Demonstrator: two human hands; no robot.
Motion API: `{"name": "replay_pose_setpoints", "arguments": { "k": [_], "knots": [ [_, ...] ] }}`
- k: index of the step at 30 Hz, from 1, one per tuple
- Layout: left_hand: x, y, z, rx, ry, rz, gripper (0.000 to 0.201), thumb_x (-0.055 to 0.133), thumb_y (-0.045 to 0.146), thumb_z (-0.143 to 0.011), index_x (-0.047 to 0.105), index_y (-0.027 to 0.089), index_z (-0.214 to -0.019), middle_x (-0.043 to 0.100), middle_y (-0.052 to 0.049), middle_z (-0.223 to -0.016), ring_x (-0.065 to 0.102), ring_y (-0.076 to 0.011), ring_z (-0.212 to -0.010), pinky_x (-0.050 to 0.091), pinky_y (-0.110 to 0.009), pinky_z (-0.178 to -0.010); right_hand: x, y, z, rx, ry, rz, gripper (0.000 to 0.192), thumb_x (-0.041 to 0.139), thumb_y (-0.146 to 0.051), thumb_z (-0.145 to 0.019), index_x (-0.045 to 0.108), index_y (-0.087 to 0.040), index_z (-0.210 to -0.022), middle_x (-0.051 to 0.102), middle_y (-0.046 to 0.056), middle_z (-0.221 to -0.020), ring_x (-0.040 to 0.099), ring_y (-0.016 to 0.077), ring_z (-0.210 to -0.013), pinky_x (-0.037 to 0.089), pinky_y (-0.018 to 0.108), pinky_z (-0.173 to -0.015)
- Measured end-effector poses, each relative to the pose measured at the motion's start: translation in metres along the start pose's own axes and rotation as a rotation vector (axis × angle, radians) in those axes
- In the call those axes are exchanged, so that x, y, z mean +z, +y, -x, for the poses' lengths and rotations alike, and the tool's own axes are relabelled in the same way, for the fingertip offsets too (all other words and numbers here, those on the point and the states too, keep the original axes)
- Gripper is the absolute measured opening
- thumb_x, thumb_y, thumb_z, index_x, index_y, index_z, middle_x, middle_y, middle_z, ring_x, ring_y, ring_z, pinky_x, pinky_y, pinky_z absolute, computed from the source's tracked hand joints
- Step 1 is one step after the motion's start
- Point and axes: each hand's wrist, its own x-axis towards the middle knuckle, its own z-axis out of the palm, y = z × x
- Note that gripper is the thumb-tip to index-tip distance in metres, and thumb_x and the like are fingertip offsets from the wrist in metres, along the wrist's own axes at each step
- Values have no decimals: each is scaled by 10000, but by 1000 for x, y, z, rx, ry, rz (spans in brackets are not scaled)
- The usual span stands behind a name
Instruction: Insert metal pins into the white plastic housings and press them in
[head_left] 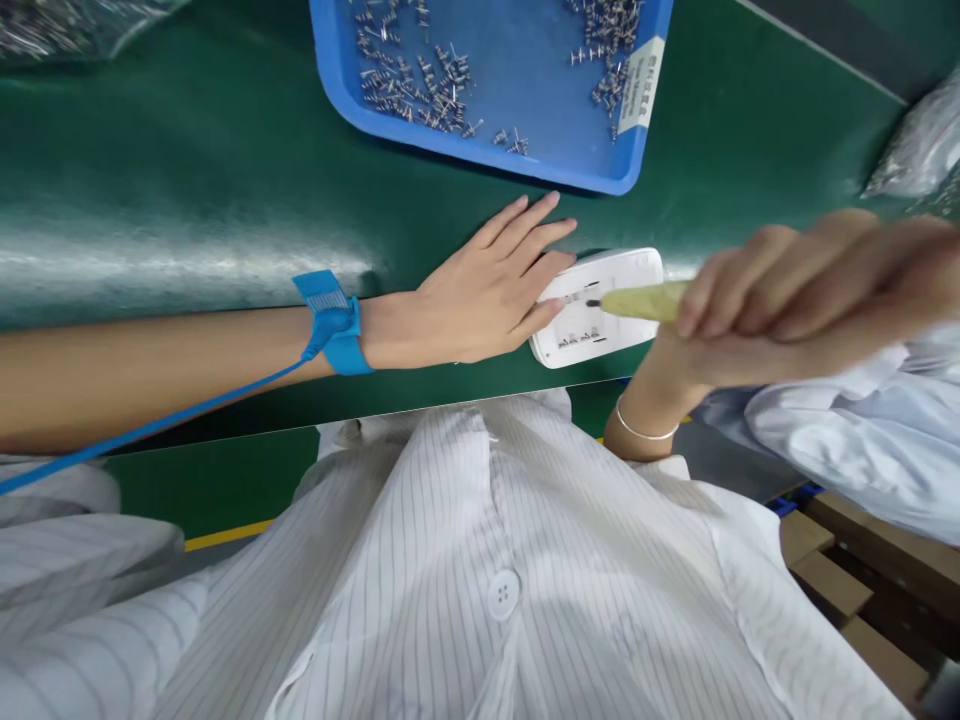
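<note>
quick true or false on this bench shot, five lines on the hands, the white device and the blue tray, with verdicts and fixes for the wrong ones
1. The right hand holds a yellow tool. True.
2. The blue wristband is on the right wrist. False: it is around the left wrist.
3. The left hand touches the white device. True.
4. The white device lies inside the blue tray. False: it lies on the green surface, apart from the tray.
5. Small metal parts lie in the blue tray. True.
</note>
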Motion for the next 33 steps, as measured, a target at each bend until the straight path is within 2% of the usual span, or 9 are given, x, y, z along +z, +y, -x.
{"name": "replay_pose_setpoints", "arguments": {
  "k": [3, 5, 7, 10, 16, 20, 25, 30, 33],
  "knots": [
    [3, 0, -1, -17, 18, -14, 492, 389, 438, -1018, 472, 159, -1414, 361, -134, -1572, 163, -373, -1530, 153, -630, -1228, 10, -18, -15, 22, 199, -261, 804, 44, -692, -972, 674, -289, -678, 439, -20, -475, 619, 115, -545, 484, 274, -519],
    [4, 1, -1, -23, 27, -26, 483, 421, 448, -1004, 493, 167, -1390, 372, -128, -1566, 162, -373, -1531, 164, -625, -1227, 6, -34, -20, 8, 353, -507, 810, -15, -669, -975, 612, -291, -626, 302, -25, -418, 501, 116, -414, 453, 284, -448],
    [5, 1, -1, -23, 37, -35, 478, 448, 462, -991, 504, 185, -1376, 382, -113, -1561, 162, -372, -1531, 175, -623, -1225, -2, -46, -23, -63, 374, -700, 753, 12, -640, -992, 542, -290, -589, 218, -39, -400, 375, 120, -341, 402, 299, -392],
    [6, 1, -1, -19, 52, -50, 497, 475, 480, -975, 494, 189, -1378, 380, -106, -1563, 166, -376, -1529, 184, -620, -1224, -9, -57, -27, -150, 290, -878, 626, 158, -614, -1012, 429, -289, -551, 192, -50, -400, 300, 127, -328, 357, 319, -369],
    [8, 1, -1, -1, 70, -62, 519, 514, 486, -943, 501, 171, -1355, 388, -111, -1557, 184, -385, -1522, 180, -588, -1238, -6, -85, -33, 29, 580, -851, 583, 232, -645, -980, 179, -296, -516, 94, -60, -404, 195, 117, -313, 289, 319, -328],
    [8, 1, -1, 4, 72, -46, 487, 511, 463, -944, 514, 185, -1343, 384, -98, -1562, 186, -376, -1524, 173, -585, -1239, -6, -100, -35, 123, 612, -967, 635, 353, -706, -935, 151, -293, -497, 113, -52, -407, 194, 96, -331, 262, 313, -340],
    [11, 0, -1, 11, 46, -117, 494, 497, 428, -943, 488, 190, -1376, 331, -77, -1594, 146, -358, -1535, 164, -578, -1238, 0, -111, -40, 153, 804, -951, 561, 330, -426, -1007, 142, -239, -512, 173, -44, -441, 182, 64, -323, 213, 264, -345],
    [10, 1, -1, 30, 38, -167, 505, 496, 402, -947, 481, 135, -1377, 334, -121, -1592, 170, -366, -1525, 172, -587, -1229, 5, -96, -37, 120, 740, -856, 553, 285, -554, -1011, 210, -254, -553, 179, -47, -486, 324, 104, -352, 339, 292, -400],
    [8, 4, -2, 18, 41, -139, 498, 555, 374, -914, 510, 158, -1361, 357, -110, -1584, 190, -374, -1522, 178, -576, -1236, 2, -74, -32, 61, 509, -803, 611, 207, -660, -986, 383, -264, -556, 260, -27, -484, 481, 159, -427, 415, 324, -435]
  ]
}}
